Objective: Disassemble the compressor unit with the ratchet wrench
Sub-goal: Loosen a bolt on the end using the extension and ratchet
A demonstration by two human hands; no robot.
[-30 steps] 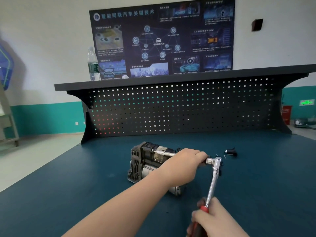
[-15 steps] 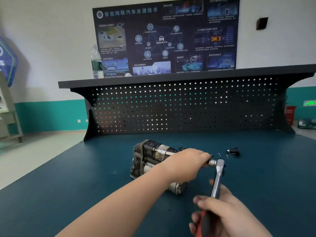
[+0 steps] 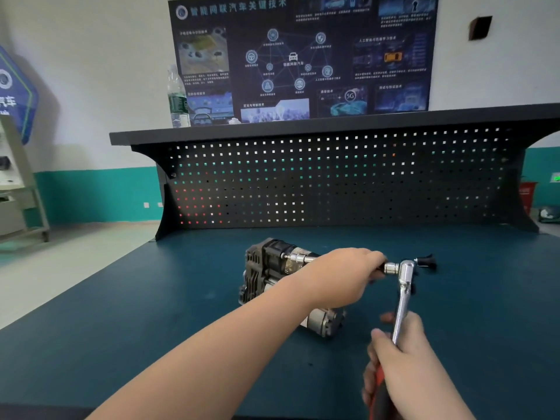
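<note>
Ratchet wrench (image 3: 403,294) handle now steeper than before, right hand (image 3: 406,359) fingers around it, left hand (image 3: 342,277) fingers around its extension.

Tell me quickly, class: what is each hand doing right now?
Left hand: closed around the extension bar running from the compressor unit.
Right hand: closed on the ratchet wrench handle.

Bright polished metal on the ratchet wrench (image 3: 403,295), red-and-black grip; compressor unit (image 3: 272,268) dull dark casting, benchtop (image 3: 151,313) matt teal, pegboard (image 3: 333,177) matt black.
</note>
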